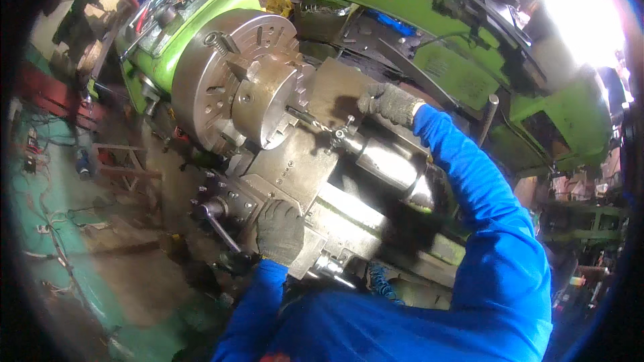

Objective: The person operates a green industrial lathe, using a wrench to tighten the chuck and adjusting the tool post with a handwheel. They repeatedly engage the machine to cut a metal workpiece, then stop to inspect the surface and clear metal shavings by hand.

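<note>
My left hand (280, 231), in a dark grey glove, rests on the lathe's metal slide (312, 241), beside the tool post (231, 198). Its fingers lie over the surface, tips partly hidden. My right hand (392, 104), in a grey glove, is raised beyond the drill bit (308, 118) with its fingers curled in; whatever they may hold does not show. The bit sticks out of the bright tailstock quill (389, 163) and points at the face of a round steel workpiece (268, 107). Jaws of the big chuck (201, 84) grip that workpiece.
A lever handle (221, 231) juts out left of my left hand. The green headstock (194, 10) carries loose tools on top. Green machine parts (463, 74) stand behind the lathe. Cables (57, 248) run over the green floor (80, 295) at the left.
</note>
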The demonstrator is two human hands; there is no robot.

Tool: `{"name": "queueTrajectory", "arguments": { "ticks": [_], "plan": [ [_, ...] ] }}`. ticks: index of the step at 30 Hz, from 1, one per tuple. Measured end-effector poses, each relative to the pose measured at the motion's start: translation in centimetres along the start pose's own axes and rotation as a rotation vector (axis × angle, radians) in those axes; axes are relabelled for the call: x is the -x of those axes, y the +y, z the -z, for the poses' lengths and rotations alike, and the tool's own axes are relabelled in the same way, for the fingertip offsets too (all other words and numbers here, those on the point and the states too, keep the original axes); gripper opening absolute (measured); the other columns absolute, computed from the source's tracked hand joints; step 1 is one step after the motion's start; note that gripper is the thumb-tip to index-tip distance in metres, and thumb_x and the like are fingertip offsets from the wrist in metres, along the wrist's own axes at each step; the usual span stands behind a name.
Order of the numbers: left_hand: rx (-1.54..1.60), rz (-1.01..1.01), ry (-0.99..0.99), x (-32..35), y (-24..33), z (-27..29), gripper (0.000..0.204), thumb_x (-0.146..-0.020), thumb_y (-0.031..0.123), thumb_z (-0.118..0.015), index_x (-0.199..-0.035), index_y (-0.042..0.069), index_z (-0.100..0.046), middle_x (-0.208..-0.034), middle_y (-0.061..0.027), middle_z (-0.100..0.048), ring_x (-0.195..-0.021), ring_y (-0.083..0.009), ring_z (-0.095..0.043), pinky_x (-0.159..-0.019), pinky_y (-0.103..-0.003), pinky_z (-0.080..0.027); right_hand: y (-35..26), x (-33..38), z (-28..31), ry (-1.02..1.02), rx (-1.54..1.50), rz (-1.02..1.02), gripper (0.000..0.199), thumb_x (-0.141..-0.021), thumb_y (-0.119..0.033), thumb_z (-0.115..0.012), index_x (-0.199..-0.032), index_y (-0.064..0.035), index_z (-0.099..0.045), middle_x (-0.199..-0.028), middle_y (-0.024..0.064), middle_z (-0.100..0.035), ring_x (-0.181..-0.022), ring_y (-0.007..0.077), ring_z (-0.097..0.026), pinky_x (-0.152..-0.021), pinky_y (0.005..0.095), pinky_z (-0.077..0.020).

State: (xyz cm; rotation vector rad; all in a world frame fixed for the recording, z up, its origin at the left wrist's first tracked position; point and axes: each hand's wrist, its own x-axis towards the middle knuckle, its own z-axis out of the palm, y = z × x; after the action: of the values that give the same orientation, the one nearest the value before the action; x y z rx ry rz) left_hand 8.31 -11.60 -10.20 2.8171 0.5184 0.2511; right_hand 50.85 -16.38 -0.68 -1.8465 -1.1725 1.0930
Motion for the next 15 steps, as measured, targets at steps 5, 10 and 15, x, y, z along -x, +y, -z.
{"name": "queueTrajectory", "arguments": {
  "ticks": [5,10,15],
  "plan": [
    [0.037,0.078,-0.002,-0.5,1.1,2.1,0.021,-0.087,0.025,-0.064,-0.093,0.005,-0.065,-0.101,-0.0143,-0.062,-0.108,-0.0341,-0.059,-0.108,-0.049,-0.043,7.1,-5.0,-0.5,-0.150,-0.021,0.318,0.024,-0.093,-0.018,-0.073,-0.112,-0.0049,-0.072,-0.099,0.0044,-0.071,-0.092,0.0182,-0.065,-0.083,0.0360,-0.0548],
    [-0.005,0.070,0.033,-0.1,0.8,1.7,0.021,-0.086,0.026,-0.065,-0.092,0.006,-0.064,-0.101,-0.0142,-0.062,-0.108,-0.0335,-0.060,-0.107,-0.049,-0.044,4.8,-4.5,-1.7,-0.239,-0.265,0.019,0.018,-0.094,-0.019,-0.071,-0.103,-0.0035,-0.069,-0.095,0.0022,-0.065,-0.083,0.0138,-0.061,-0.074,0.0298,-0.0533],
    [0.007,0.081,0.053,-0.2,0.5,1.2,0.021,-0.087,0.027,-0.065,-0.091,0.006,-0.064,-0.101,-0.0144,-0.062,-0.109,-0.0332,-0.060,-0.105,-0.049,-0.045,5.1,-4.3,-2.0,-0.184,-0.368,-0.052,0.017,-0.095,-0.018,-0.070,-0.101,-0.0025,-0.068,-0.096,0.0028,-0.064,-0.081,0.0125,-0.060,-0.071,0.0278,-0.0522]
  ]
}}
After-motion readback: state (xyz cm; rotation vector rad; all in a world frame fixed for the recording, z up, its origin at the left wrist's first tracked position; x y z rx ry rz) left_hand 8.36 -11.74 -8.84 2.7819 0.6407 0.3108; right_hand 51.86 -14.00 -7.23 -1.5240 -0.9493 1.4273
